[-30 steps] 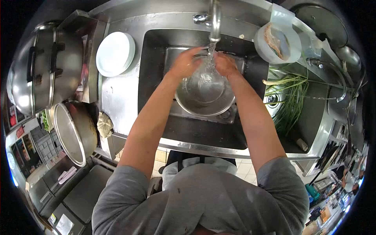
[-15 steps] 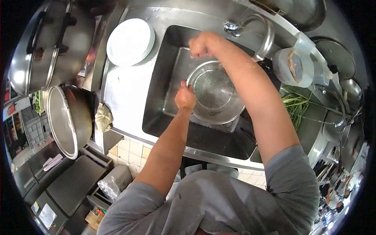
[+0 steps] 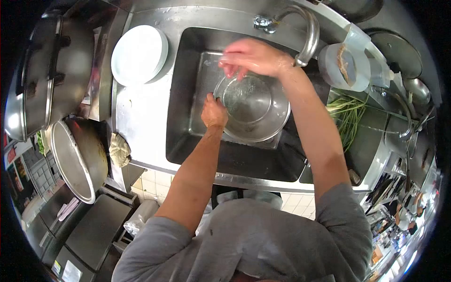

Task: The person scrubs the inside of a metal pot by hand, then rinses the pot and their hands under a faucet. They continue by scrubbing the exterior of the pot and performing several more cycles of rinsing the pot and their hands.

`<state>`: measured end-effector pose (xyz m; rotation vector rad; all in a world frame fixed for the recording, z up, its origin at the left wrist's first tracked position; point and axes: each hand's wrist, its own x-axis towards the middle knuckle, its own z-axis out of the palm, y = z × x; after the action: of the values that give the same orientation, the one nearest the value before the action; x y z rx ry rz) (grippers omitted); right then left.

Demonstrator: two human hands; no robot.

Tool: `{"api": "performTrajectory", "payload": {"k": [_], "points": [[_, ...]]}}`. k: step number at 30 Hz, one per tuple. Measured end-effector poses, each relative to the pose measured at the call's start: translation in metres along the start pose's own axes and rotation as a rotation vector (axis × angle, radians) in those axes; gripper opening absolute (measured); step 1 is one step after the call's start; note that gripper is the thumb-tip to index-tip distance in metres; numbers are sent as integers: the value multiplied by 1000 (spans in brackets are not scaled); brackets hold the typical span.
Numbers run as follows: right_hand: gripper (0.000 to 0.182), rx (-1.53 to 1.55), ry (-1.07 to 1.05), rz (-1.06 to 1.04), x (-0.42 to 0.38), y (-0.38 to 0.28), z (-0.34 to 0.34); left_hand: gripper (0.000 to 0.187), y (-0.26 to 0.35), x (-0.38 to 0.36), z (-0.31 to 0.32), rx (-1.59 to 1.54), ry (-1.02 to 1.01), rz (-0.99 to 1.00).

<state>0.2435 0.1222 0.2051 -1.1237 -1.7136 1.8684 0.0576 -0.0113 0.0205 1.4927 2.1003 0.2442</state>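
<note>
— What are the hands doing right now?

— The left hand (image 3: pixel 213 113) is gripping the near-left rim of a steel bowl (image 3: pixel 253 107), fingers curled shut around the edge. The right hand (image 3: pixel 253 57) is hovering over the bowl's far rim with its fingers loosely spread and pointing down toward it; I cannot tell whether it is actually touching the metal.

— And where is the bowl sitting?

— It is lying inside the sink (image 3: pixel 188 103), on a shallow steel tray, just below and in front of the curved faucet (image 3: pixel 307 33).

— What is lying around it?

— A stack of white plates (image 3: pixel 138 54) is resting on the desk to the left of the sink. Green onions (image 3: pixel 347 117) are lying in the basin to the right, and a round plastic container (image 3: pixel 344 66) is standing just behind them.
</note>
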Motion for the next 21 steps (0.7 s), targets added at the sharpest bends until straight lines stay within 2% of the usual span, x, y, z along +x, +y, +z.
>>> {"api": "performTrajectory", "payload": {"k": [2, 3, 4, 6, 8, 9, 12, 14, 15, 16, 18, 20, 21], "points": [[28, 463, 187, 67, -37, 49, 6, 29, 0, 2, 0, 13, 20, 24], [29, 494, 267, 155, -47, 86, 12, 29, 0, 4, -1, 14, 21, 31], [26, 309, 341, 305, -49, 133, 21, 29, 0, 6, 0, 13, 6, 30], [25, -315, 403, 654, -56, 236, 51, 29, -3, 2, 4, 18, -18, 36], [28, -478, 375, 812, -59, 306, 103, 29, -5, 2, 9, 110, 93, 114], [31, -491, 359, 817, -45, 323, 134, 29, -6, 0, 9, 115, 89, 125], [40, -503, 281, 780, 46, 314, 179, 31, -7, 3, 14, 148, 146, 137], [47, -431, 188, 807, 94, 305, 147, 31, -13, 5, 16, 173, 131, 163], [51, -448, 210, 805, 97, 307, 129, 32, -14, 4, 14, 193, 127, 197], [55, -554, 303, 741, 95, 319, 117, 31, -9, 4, 12, 119, 150, 208], [59, -1051, 780, 349, 42, 352, 128, 31, -5, 0, 9, 115, 130, 184], [63, -632, 810, 668, -12, 334, 124, 32, -1, 3, 10, 101, 124, 150], [63, -631, 803, 670, -20, 315, 136, 32, 0, 3, 11, 105, 119, 144]]}}
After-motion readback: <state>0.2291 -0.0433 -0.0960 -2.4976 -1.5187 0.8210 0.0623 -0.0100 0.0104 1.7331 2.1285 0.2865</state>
